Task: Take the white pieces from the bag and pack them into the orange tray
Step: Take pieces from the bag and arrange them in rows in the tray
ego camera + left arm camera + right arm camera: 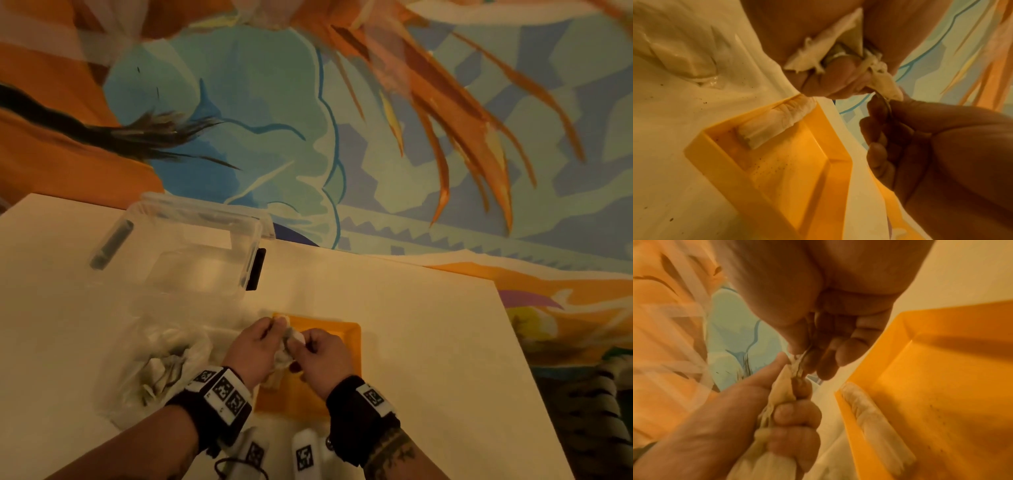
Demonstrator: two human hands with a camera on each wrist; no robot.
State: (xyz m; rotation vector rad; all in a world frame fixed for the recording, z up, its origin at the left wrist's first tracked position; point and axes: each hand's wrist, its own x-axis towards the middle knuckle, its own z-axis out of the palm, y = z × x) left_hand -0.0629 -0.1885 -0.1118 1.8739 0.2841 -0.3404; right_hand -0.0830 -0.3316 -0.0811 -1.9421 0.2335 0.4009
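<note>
The white piece was held just above the orange tray — left hand clenched round its bunched body, right hand pinching its tip. It appeared soft, light and limp; gripping the body seemed safest. Another piece lay inside the tray's corner.

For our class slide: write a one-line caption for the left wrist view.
Both hands grip a white piece above the orange tray.
</note>
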